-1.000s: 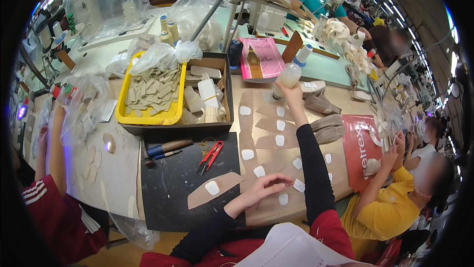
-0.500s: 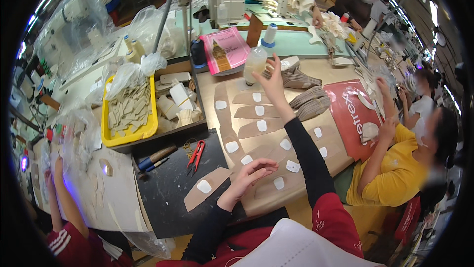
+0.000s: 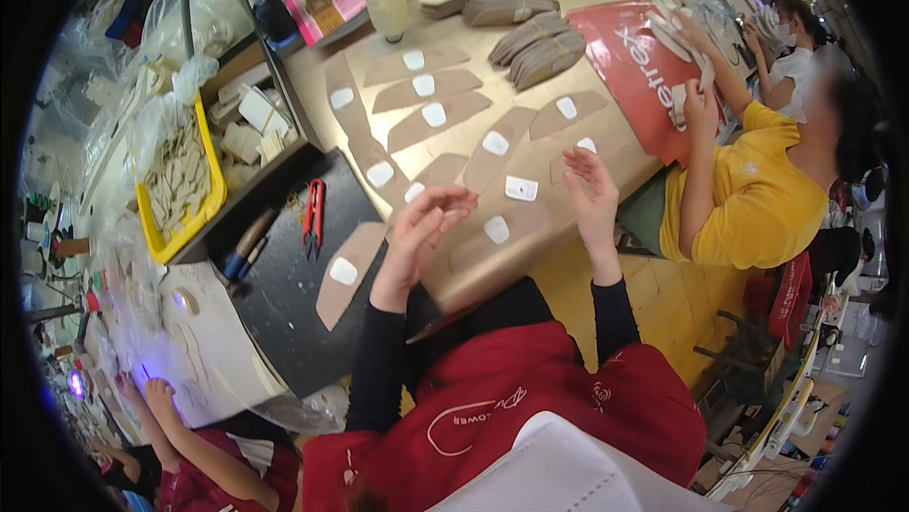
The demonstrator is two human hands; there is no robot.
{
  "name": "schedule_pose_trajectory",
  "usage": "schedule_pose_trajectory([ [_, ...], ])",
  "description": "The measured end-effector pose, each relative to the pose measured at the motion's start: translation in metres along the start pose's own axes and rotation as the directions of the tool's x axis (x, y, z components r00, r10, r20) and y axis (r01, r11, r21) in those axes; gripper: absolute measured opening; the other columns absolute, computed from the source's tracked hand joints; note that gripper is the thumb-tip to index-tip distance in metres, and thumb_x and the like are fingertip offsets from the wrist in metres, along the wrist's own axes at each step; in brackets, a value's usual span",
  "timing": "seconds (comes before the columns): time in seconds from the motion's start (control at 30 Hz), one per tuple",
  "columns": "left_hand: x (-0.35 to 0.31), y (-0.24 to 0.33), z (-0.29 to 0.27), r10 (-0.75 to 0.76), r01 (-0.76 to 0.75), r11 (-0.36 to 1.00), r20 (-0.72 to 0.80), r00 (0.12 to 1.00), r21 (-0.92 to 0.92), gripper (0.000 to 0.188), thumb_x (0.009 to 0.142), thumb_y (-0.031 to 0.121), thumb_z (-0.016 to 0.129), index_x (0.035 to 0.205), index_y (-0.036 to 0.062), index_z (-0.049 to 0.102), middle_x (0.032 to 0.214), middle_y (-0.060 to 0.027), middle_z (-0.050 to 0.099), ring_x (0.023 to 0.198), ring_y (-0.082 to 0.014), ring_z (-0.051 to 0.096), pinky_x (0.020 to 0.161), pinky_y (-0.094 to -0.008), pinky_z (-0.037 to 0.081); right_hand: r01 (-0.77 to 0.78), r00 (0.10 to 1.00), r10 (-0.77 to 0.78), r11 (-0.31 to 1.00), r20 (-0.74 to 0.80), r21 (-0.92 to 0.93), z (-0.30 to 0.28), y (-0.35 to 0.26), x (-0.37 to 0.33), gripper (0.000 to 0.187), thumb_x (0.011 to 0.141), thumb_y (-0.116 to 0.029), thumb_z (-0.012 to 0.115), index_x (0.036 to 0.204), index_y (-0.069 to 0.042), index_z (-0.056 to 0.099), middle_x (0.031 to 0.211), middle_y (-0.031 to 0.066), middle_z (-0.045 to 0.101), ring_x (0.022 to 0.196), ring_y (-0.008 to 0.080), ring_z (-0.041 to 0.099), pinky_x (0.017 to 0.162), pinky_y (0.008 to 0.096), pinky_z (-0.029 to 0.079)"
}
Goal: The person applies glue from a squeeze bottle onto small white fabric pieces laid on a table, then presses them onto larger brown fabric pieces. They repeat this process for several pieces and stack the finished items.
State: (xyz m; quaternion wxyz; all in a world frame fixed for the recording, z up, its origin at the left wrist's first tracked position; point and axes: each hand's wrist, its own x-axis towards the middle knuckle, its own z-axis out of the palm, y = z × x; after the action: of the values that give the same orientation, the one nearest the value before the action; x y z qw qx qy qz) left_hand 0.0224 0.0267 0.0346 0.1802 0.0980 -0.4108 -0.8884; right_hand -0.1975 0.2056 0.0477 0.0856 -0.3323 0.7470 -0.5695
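Observation:
Above the table's near edge, my left hand (image 3: 417,238) is empty, its fingers loosely bent and apart. A tan fabric piece with a white patch (image 3: 350,275) lies beside it on the black mat (image 3: 284,318). To the right, my right hand (image 3: 595,202) is raised with its fingers apart and holds nothing. Between the hands lie a small white label with print (image 3: 521,188) and a tan piece with a white patch (image 3: 495,145). Several more such pieces are spread in rows beyond. A clear bottle of pale liquid (image 3: 386,6) stands at their far side.
Red-handled snips (image 3: 313,214) and a wooden-handled tool (image 3: 251,238) lie on the mat. A yellow tray (image 3: 156,219) of small tan pieces stands left. Bundled tan strips (image 3: 540,48) lie far right, near a red plastic bag (image 3: 615,58) and a co-worker in yellow (image 3: 757,190).
My right hand has drawn back from the bottle toward me; the bottle now stands without a hand on it. My left hand has lifted its fingers. The whole view has shifted and turned.

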Motion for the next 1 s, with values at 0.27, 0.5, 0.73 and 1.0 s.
schedule_pose_trajectory([
  [0.27, -0.009, 0.005, 0.015, 0.178, -0.042, 0.859, -0.220, 0.959, 0.510, 0.034, 0.099, 0.019, 0.061, 0.126, -0.0024, 0.059, 0.118, -0.0116, 0.067, 0.113, -0.0198, 0.061, 0.103, -0.0338, 0.045, 0.070, 0.991, -0.050, 0.984, 0.124, -0.165, -0.031, 0.004, -0.048, 0.027, 0.087, -0.004, 0.069, 0.114, -0.001, 0.066, 0.117, 0.0148, 0.068, 0.111, 0.0290, 0.065, 0.094, 0.0362, 0.050],
  [0.5, -0.044, -0.044, 0.059, 0.226, 0.265, 0.110, -0.284, 0.932, 0.958, 0.061, 0.079, 0.015, 0.077, 0.134, 0.0017, 0.052, 0.119, -0.0167, 0.056, 0.115, -0.0343, 0.052, 0.100, -0.0421, 0.043, 0.137, 0.964, -0.045, 0.930, 0.263, -0.342, -0.016, 0.006, -0.057, 0.038, 0.081, -0.005, 0.072, 0.118, -0.005, 0.064, 0.120, 0.0122, 0.064, 0.114, 0.0322, 0.057, 0.099, 0.0396, 0.045],
  [0.73, -0.052, -0.055, 0.056, 0.226, 0.259, 0.062, -0.267, 0.937, 0.964, 0.038, 0.080, 0.005, 0.069, 0.116, 0.0013, 0.057, 0.109, -0.0175, 0.053, 0.105, -0.0361, 0.052, 0.094, -0.0433, 0.044, 0.057, 0.943, 0.034, 0.963, 0.332, -0.262, -0.009, 0.008, -0.058, 0.045, 0.079, -0.003, 0.071, 0.123, -0.006, 0.062, 0.098, 0.0089, 0.059, 0.100, 0.0297, 0.057, 0.091, 0.0400, 0.046],
  [1.0, -0.057, -0.041, 0.057, 0.097, 0.167, 0.275, -0.200, 0.975, 0.947, 0.030, 0.089, 0.002, 0.056, 0.119, 0.0012, 0.056, 0.099, -0.0248, 0.065, 0.086, -0.0351, 0.065, 0.080, -0.0425, 0.051, -0.228, 0.887, 0.151, 0.965, 0.436, 0.130, -0.026, 0.012, -0.060, 0.018, 0.089, -0.002, 0.066, 0.107, 0.001, 0.069, 0.089, 0.0046, 0.057, 0.082, 0.0136, 0.057, 0.075, 0.0260, 0.047],
])
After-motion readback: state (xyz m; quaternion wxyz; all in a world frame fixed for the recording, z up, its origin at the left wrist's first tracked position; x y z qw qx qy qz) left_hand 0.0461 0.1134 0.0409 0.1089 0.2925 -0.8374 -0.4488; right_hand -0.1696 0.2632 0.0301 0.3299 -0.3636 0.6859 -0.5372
